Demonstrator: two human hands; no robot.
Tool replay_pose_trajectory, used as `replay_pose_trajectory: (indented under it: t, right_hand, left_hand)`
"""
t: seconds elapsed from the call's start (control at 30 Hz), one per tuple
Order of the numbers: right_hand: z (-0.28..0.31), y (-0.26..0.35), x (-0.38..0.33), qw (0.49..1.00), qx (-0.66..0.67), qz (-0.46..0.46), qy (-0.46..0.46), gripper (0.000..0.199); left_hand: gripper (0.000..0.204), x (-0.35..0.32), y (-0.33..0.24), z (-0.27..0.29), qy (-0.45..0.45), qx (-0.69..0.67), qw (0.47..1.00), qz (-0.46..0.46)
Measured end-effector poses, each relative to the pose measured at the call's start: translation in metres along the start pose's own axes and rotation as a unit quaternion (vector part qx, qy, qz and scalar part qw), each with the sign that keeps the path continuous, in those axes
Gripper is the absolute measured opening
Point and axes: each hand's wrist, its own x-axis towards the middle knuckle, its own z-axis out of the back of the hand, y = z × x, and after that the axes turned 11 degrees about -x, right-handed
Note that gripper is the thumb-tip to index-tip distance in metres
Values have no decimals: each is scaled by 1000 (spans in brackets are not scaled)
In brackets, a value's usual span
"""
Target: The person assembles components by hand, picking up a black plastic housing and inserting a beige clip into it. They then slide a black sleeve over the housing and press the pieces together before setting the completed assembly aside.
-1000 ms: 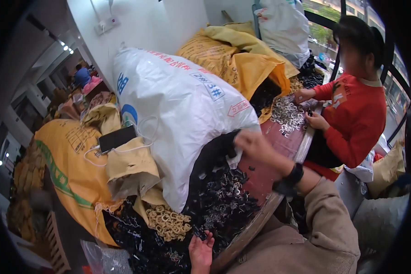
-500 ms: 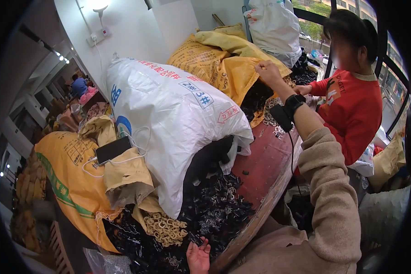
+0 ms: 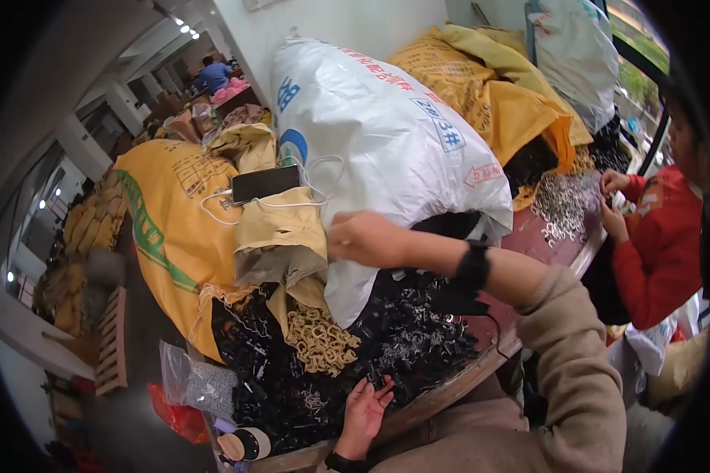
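Note:
My left hand (image 3: 363,411) is low at the table's front edge, palm up. Its fingers are curled around a small black piece (image 3: 375,380), whose exact kind is too small to tell. Just beyond it spreads a pile of black plastic parts (image 3: 248,370) mixed with small silvery metal pieces (image 3: 418,339). My right hand (image 3: 364,239) is raised over the pile, in front of the white woven sack (image 3: 355,150) and beside an open brown paper bag (image 3: 280,240). Its fingers are closed, and whatever they may hold is hidden. A black band circles that wrist.
Cream-coloured rings (image 3: 319,340) lie heaped below the paper bag. A phone (image 3: 265,185) with a white cable rests on it. A yellow sack (image 3: 173,213) stands left. A bag of grey beads (image 3: 209,386) and a lidded cup (image 3: 244,444) sit near left. Across the right side, a co-worker's hands (image 3: 615,201) handle metal hooks (image 3: 564,205).
The view has turned left. My right hand has swung from the far orange sack back leftward to the white sack and paper bag. My left hand stays by the black pile.

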Motion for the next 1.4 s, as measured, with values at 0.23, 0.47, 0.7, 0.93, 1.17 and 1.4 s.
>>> replay_pose_trajectory:
  t: [0.23, 0.47, 0.7, 0.93, 1.17, 1.4]
  right_hand:
    - [-32, 5, -52, 996, 85, -8, -24, 17]
    - [-65, 59, -159, 945, 292, -142, 45, 13]
    - [-82, 74, -204, 899, 361, -249, -6, 17]
    - [-78, 76, -219, 932, 264, -248, 10, 15]
    - [-82, 72, -217, 917, 311, -252, 9, 20]
    - [-98, 67, -220, 856, 433, -281, -13, 17]
  left_hand:
    - [29, 2, -9, 2, 12, 15, 1000, -22]
    - [30, 12, 0, -10, 79, 5, 997, -18]
    - [32, 16, 14, -19, 86, 10, 996, 0]
    - [36, 19, 22, -13, 91, 17, 996, 4]
    - [38, 26, 21, -22, 84, 31, 996, -9]
    - [33, 27, 19, -24, 80, -1, 997, -6]
